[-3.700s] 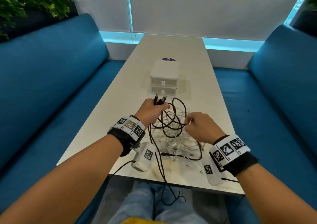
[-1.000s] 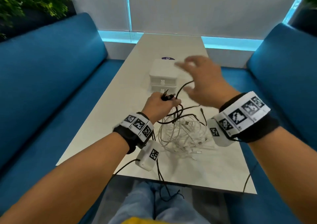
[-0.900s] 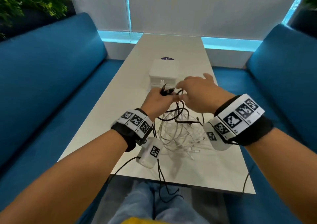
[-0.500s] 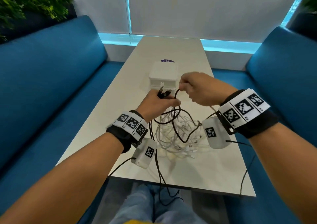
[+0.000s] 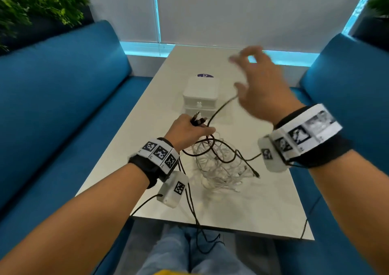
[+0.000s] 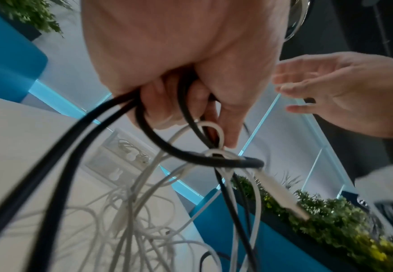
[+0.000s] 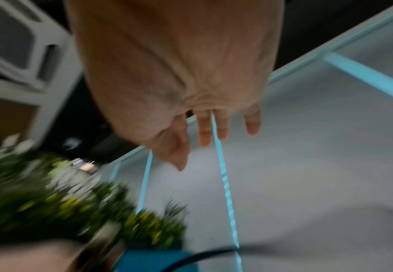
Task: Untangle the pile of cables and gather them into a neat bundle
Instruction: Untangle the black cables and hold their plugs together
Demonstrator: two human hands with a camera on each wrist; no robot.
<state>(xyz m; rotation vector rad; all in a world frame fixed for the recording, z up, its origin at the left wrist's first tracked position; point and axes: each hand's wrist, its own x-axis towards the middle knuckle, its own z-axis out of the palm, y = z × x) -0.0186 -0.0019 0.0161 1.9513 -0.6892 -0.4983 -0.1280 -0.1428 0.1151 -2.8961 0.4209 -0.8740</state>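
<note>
A tangle of white cables [image 5: 219, 169] lies on the white table [image 5: 252, 207], with black cable [image 5: 212, 148] looped over it. My left hand [image 5: 189, 130] hovers above the tangle's far-left side and grips a bunch of black cables, whose plug ends [image 5: 197, 120] stick out past its knuckles. In the left wrist view the fingers [image 6: 190, 103] curl round black strands [image 6: 167, 147], and a white cable [image 6: 216, 152] is knotted round one of them. My right hand [image 5: 252, 79] is raised, blurred, its fingers spread and straight [image 7: 202, 128]. One black strand [image 5: 219, 110] rises toward its thumb.
A white two-drawer box [image 5: 200, 93] stands just beyond the hands, with a purple sticker [image 5: 205, 76] behind it. Blue sofas [image 5: 52, 106] [image 5: 347, 85] flank the table. Black cable ends hang over the near table edge [image 5: 195, 222] to my lap.
The right hand pinched a black strand by the left hand half a second ago. It has since swung up and to the right with its fingers spread. The left hand kept its grip.
</note>
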